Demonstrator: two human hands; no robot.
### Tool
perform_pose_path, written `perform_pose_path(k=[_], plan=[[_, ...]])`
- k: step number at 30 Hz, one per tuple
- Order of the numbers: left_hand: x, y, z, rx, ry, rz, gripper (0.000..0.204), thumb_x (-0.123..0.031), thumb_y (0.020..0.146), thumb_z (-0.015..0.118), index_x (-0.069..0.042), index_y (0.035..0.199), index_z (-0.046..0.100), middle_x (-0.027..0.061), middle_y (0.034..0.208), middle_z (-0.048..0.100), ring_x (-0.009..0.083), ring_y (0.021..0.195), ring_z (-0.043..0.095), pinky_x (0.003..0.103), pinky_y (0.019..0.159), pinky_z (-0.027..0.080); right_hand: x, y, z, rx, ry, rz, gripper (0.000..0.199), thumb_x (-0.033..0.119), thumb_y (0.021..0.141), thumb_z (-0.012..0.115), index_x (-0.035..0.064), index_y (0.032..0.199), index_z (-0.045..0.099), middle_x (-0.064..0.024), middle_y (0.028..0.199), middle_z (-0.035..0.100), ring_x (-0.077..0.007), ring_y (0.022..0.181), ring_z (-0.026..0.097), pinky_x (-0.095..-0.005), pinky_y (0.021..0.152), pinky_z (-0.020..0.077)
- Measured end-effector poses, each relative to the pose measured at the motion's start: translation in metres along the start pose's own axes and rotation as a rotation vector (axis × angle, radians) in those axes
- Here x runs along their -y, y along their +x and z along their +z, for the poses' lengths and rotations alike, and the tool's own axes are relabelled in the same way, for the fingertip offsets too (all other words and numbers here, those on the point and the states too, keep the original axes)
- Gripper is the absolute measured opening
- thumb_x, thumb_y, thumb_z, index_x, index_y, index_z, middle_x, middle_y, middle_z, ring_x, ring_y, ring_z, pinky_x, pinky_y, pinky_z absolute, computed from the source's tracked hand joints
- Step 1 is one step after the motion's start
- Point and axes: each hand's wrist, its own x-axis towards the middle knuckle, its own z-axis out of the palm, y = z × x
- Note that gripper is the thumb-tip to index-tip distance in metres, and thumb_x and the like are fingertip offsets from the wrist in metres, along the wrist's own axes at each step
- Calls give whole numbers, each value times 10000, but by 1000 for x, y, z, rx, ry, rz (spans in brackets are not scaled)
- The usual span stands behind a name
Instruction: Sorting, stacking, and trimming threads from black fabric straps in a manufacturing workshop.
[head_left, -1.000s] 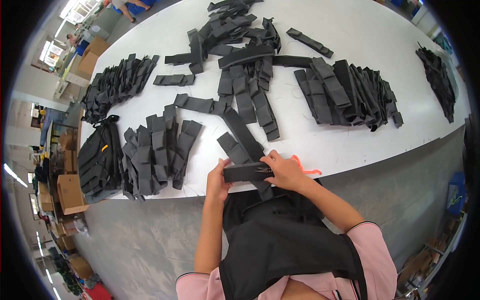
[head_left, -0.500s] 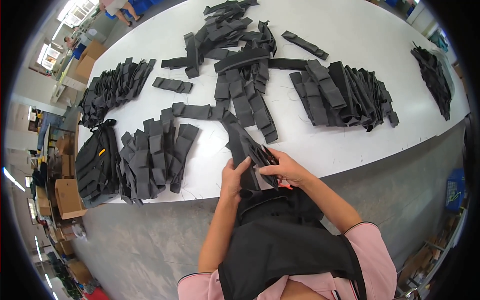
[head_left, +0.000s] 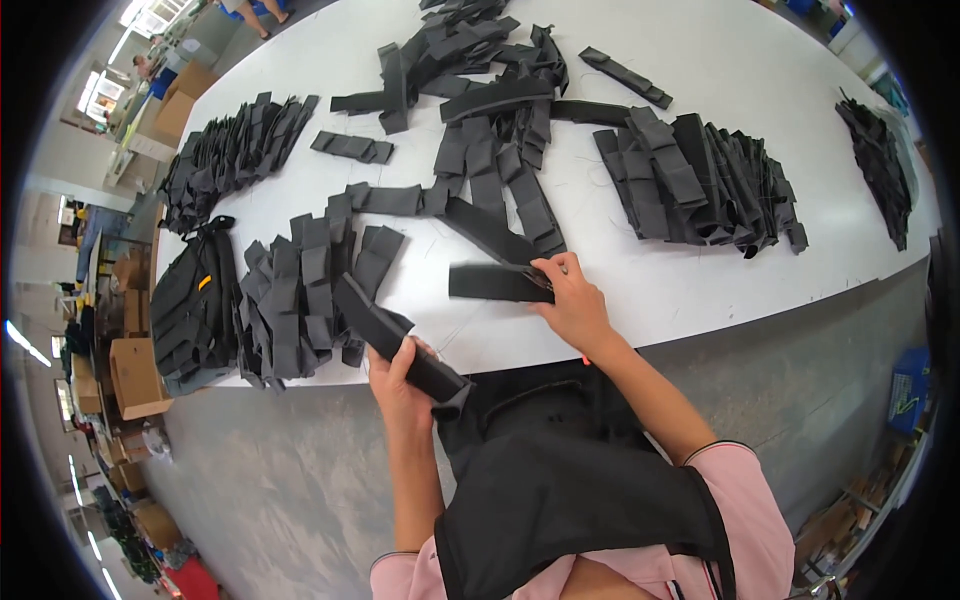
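Note:
My left hand (head_left: 402,385) is closed around a black fabric strip (head_left: 368,318) that slants up and left above the table's near edge. Over the table, my right hand (head_left: 577,308) pinches the right end of another black fabric strip (head_left: 495,283), whose free end points left and is slightly blurred. A small dark, shiny thing shows between the right fingers; I cannot make out what it is. A further strip (head_left: 490,232) runs from the middle pile down to the right fingertips; whether they grip it is unclear.
Folded grey strips lie in bundles at left (head_left: 300,290), far left (head_left: 235,155) and right (head_left: 700,180), with a loose heap (head_left: 470,60) at the back. A black backpack (head_left: 195,305) rests at the white table's (head_left: 390,185) left edge. Loose threads are scattered about.
My hands, earlier close together over the strips at the near edge, have moved apart. The left went left and down with one strip; the right moved up with another.

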Motion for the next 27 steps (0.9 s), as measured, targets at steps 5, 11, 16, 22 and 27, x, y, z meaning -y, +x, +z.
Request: perform_pose_path(k=[5, 11, 16, 22, 27], plan=[[2, -10, -15, -156, 249, 59, 341, -32, 813, 613, -24, 1119, 464, 155, 967, 620, 225, 794, 626, 309, 704, 497, 1, -27, -4, -23, 33, -161, 460, 127, 699, 717, 100, 1120, 534, -70, 1095, 488, -245, 698, 591, -351, 610, 484], [-8, -18, -22, -172, 234, 0, 310, -10, 811, 617, -11, 1067, 443, 169, 940, 631, 217, 759, 635, 306, 677, 512, 44, -46, 11, 134, 11, -424, 354, 168, 733, 682, 109, 1052, 540, -36, 833, 534, -224, 665, 570, -330, 567, 433], [-11, -23, -26, -189, 247, 21, 305, -5, 811, 616, -15, 1064, 445, 168, 931, 634, 217, 739, 638, 309, 680, 524, 58, -38, 29, 220, -50, -633, 206, 136, 745, 630, 85, 914, 524, -44, 801, 509, -202, 671, 565, -317, 598, 420], [-11, -25, -24, -147, 221, -4, 300, -1, 814, 609, -18, 1065, 445, 163, 927, 635, 210, 734, 637, 312, 679, 525, 63, -29, 67, 282, -158, -737, 204, 56, 684, 585, 84, 876, 520, -42, 775, 505, -189, 660, 572, -311, 584, 420], [-18, -27, -33, -153, 254, 27, 329, 13, 814, 596, -9, 1102, 439, 152, 922, 636, 194, 732, 630, 304, 684, 518, 47, -38, 45, 188, -38, -620, 199, 101, 725, 625, 83, 908, 549, -42, 780, 534, -211, 656, 579, -322, 568, 436]])
